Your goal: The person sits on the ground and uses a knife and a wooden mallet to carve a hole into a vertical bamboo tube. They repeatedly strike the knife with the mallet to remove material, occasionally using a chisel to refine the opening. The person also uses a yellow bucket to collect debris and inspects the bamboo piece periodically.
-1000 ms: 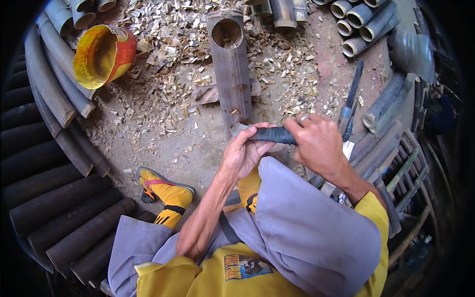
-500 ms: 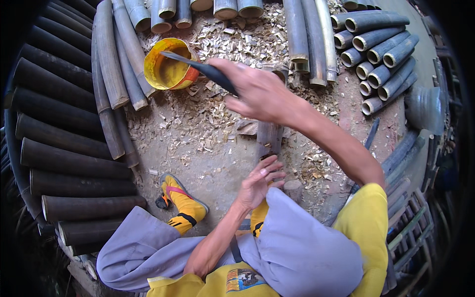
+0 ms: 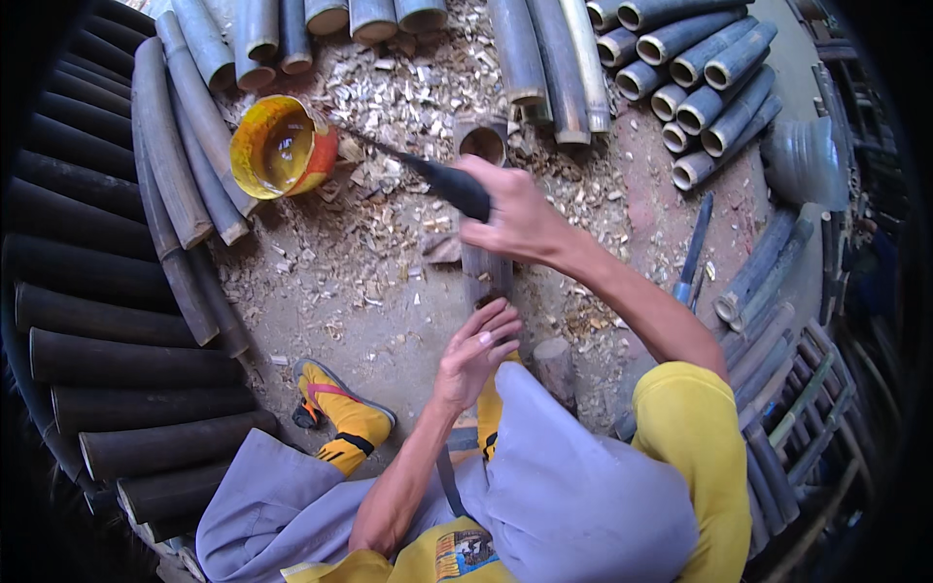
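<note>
My right hand (image 3: 515, 209) is closed around the black handle of a knife (image 3: 457, 187). Its narrow blade points up and left toward a yellow and red bucket (image 3: 319, 160) with some liquid inside. Below the knife, a bamboo tube (image 3: 486, 262) lies lengthwise in front of me, its open far end showing a hollow and its middle partly covered by my right hand. My left hand (image 3: 473, 355) has its fingers curled at the tube's near end, where there is a dark opening. What the fingertips press on is partly hidden.
Wood chips (image 3: 379, 97) cover the ground. Dark bamboo poles (image 3: 136, 355) line the left side, and cut tubes (image 3: 709, 87) are stacked at the far right. A short wooden stump (image 3: 554, 369) stands beside my knee. A long-handled tool (image 3: 695, 248) lies to the right.
My right hand has lowered toward the bamboo tube, and the knife's blade has turned more edge-on. My left hand stays at the near end. The whole view has shifted, moving the surroundings leftward.
</note>
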Available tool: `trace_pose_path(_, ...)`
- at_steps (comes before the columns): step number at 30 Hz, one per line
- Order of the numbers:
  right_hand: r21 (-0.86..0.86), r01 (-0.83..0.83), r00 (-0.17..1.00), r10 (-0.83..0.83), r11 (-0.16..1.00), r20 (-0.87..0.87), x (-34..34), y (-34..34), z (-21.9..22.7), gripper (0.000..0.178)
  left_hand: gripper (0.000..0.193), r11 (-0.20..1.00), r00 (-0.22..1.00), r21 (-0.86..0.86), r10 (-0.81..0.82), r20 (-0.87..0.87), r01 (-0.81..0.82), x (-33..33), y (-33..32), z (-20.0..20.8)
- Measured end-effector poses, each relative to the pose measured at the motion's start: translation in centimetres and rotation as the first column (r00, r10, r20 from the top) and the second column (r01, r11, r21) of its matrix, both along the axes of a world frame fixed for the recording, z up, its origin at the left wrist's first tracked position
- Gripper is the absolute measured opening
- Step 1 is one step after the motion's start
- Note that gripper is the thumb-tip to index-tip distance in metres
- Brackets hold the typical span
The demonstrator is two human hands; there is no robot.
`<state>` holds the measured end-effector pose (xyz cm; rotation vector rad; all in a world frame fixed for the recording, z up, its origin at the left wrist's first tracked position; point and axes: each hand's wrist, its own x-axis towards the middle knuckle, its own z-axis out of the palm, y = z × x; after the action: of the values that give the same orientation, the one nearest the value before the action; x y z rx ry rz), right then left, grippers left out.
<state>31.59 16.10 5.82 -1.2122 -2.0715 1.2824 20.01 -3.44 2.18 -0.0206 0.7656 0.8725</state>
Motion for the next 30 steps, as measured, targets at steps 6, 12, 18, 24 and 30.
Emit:
trace_pose_path(6, -0.221, 0.051, 0.914, 0.044, 0.974, 0.403, 13.4, -15.0, 1.9, 0.040, 0.092, 0.978, 0.944, 0.093, -0.205, 0.260, 0.187, 4.3, 0.0, 0.4)
trace_pose_path(12, -0.115, -0.466, 0.575, 0.399, 0.877, 0.714, 15.3, -12.7, 0.6, 0.035, 0.038, 0.895, 0.931, -0.447, 0.170, 0.324, -0.007, 8.5, -1.0, -1.9)
trace_pose_path(18, -0.281, -0.655, 0.406, 0.640, 0.702, 0.653, 12.9, -4.3, -1.1, 0.029, 0.031, 0.788, 0.841, -0.553, 0.473, 0.262, -0.272, 10.2, 0.7, -1.7)
trace_pose_path(24, -0.500, -0.345, 0.745, 0.556, 0.794, 0.369, 15.3, -10.0, -3.8, 0.027, 0.034, 0.745, 0.997, -0.666, 0.072, 0.020, -0.041, 8.6, 1.7, -0.6)
trace_pose_path(30, -0.674, 0.190, 0.947, 0.049, 0.714, 0.318, 10.6, -20.5, -2.0, 0.029, 0.027, 0.621, 0.574, -0.408, -0.781, -0.246, 0.670, 3.4, 1.4, -2.9)
